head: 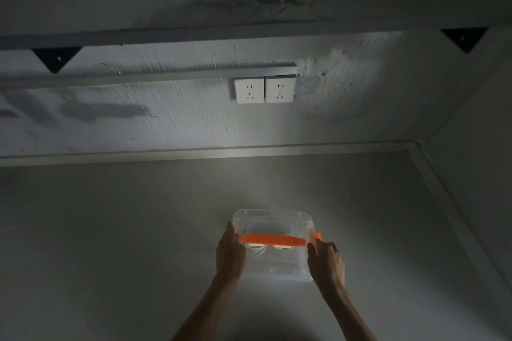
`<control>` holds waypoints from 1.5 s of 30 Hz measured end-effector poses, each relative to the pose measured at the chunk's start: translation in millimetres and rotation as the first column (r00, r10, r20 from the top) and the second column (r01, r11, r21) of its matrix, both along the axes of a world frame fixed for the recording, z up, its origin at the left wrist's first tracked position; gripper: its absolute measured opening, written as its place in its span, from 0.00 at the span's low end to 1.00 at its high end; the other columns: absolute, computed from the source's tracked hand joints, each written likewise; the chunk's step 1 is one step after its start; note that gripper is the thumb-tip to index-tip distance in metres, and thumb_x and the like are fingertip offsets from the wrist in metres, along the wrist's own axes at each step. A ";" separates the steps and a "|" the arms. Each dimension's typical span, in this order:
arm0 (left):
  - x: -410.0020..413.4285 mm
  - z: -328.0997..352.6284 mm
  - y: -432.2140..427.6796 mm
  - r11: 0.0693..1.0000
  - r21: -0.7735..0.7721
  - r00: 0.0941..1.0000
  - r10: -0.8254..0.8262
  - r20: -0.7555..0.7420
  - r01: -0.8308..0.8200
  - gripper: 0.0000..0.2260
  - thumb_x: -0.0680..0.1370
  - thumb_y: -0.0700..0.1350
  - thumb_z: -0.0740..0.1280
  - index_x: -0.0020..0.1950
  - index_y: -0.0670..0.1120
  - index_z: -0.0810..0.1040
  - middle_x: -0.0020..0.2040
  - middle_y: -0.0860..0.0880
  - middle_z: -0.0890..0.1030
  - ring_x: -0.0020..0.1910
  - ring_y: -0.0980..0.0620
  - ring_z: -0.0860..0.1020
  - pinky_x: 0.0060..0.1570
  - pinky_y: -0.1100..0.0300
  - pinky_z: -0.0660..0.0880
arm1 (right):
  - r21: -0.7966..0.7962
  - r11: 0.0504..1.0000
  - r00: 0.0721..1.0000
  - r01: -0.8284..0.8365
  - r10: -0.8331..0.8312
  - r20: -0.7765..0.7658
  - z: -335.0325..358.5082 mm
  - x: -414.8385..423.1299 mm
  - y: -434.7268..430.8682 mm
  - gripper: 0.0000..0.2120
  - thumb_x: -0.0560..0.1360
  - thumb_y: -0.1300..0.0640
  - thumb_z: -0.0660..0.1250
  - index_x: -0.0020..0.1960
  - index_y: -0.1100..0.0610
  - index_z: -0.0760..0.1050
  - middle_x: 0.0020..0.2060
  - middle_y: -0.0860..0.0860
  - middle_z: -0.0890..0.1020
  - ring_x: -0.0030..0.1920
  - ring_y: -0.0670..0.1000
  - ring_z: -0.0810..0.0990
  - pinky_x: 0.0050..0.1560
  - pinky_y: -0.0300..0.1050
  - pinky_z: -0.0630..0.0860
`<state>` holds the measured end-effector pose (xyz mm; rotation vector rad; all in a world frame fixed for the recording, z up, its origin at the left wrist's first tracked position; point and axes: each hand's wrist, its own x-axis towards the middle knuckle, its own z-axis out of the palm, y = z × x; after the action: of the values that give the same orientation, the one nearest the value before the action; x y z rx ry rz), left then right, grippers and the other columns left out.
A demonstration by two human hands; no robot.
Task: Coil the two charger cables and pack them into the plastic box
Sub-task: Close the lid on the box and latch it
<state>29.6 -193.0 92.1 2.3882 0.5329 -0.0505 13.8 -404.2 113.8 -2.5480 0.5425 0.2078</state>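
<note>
A clear plastic box [273, 219] with an orange handle [273, 240] across its lid sits on the grey table, low in the middle of the head view. Through the lid I make out white coiled cable [256, 248] and a white plug or second coil [281, 247] inside; details are dim. My left hand [230, 252] presses against the box's left side, fingers wrapped on it. My right hand [327, 260] holds the right side by the orange latch [318, 236].
The grey tabletop [124, 230] spreads around the box in dim light. Behind it is a rough white wall with two white sockets [264, 89]. A shelf on black brackets [56, 59] runs above. A side wall closes the right.
</note>
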 end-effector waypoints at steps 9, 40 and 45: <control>-11.8 -7.0 3.6 0.998 -0.057 0.993 0.039 0.111 -0.032 0.18 0.76 0.37 0.59 0.65 0.45 0.76 0.55 0.41 0.84 0.54 0.39 0.82 0.50 0.52 0.76 | -0.013 1.000 1.000 0.001 -0.001 -0.002 -9.4 -5.1 -1.9 0.14 0.78 0.50 0.63 0.59 0.55 0.79 0.46 0.55 0.81 0.39 0.54 0.80 0.37 0.42 0.71; -23.3 -16.4 -2.7 0.998 0.027 0.990 0.049 0.130 -0.053 0.15 0.81 0.41 0.59 0.67 0.40 0.73 0.55 0.39 0.83 0.51 0.39 0.83 0.47 0.50 0.78 | 0.567 0.807 0.982 0.167 -0.187 -0.024 -46.7 -5.6 -10.9 0.28 0.75 0.49 0.69 0.72 0.54 0.67 0.63 0.54 0.79 0.57 0.56 0.79 0.54 0.49 0.75; -25.8 -17.9 -2.2 0.999 0.018 0.983 0.034 0.183 -0.038 0.15 0.81 0.42 0.59 0.67 0.41 0.73 0.54 0.40 0.83 0.51 0.39 0.83 0.47 0.51 0.78 | 0.521 0.833 0.980 0.185 -0.194 -0.039 -37.9 -5.9 -9.0 0.33 0.62 0.27 0.62 0.47 0.55 0.80 0.37 0.50 0.81 0.36 0.52 0.79 0.42 0.53 0.78</control>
<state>3.8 -195.2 74.2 2.3733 0.4919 0.1896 7.8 -413.2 76.0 -1.9494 0.6301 0.2274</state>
